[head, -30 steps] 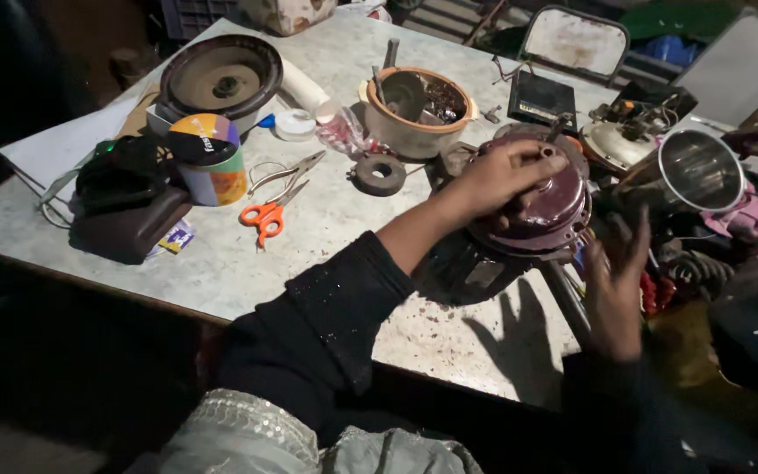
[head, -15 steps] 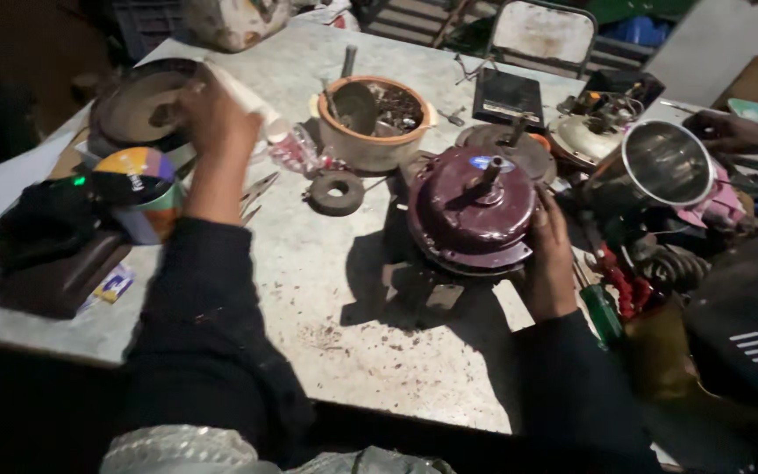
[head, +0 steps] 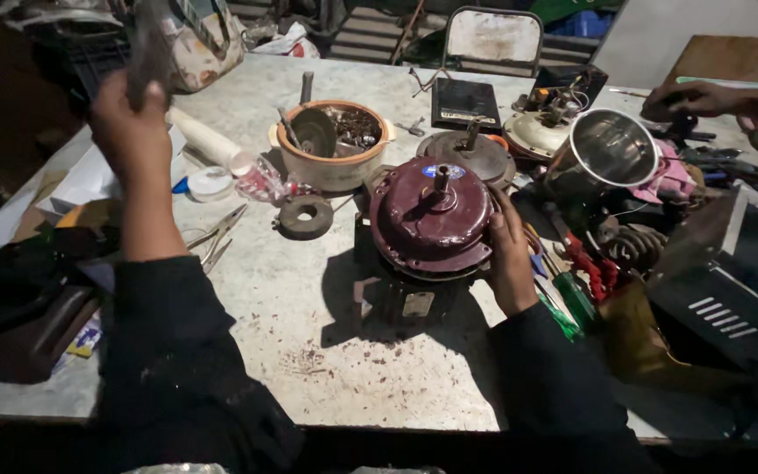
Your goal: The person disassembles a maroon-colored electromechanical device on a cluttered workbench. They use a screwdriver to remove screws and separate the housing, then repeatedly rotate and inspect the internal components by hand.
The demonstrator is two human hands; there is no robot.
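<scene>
**Plainly heavy: maroon motor steadied, tool raised**

Just right of frame centre, standing on the speckled table [head: 309, 351]: maroon motor [head: 432, 219], domed cast cover up, short shaft poking from the top. Braced on its right flank by the right hand [head: 509, 254], fingers spread and curled round the rim, palm pressed to the housing. Raised at upper left: the left hand [head: 129, 118], closed in a fist round a grey tool [head: 146, 44], blurred, kind not clear.

Judged from the look: dense, rigid metal, heavy for its bulk, not fragile in the shell. Painted dome smooth, likely greasy, so probably slippery under a flat palm. Best taken by the rim where cover meets body, or from beneath at the dark base; shaft too thin for lifting, and best spared sideways knocks.

Nearby, left of the motor: dark metal ring [head: 305, 213] and pliers [head: 212, 237]. Behind, upper centre: orange-rimmed bowl [head: 335, 140] of small parts. To the right: shiny steel pot [head: 611, 149] and screwdrivers [head: 572, 290]. At upper right, another person's hand [head: 690, 98].
</scene>
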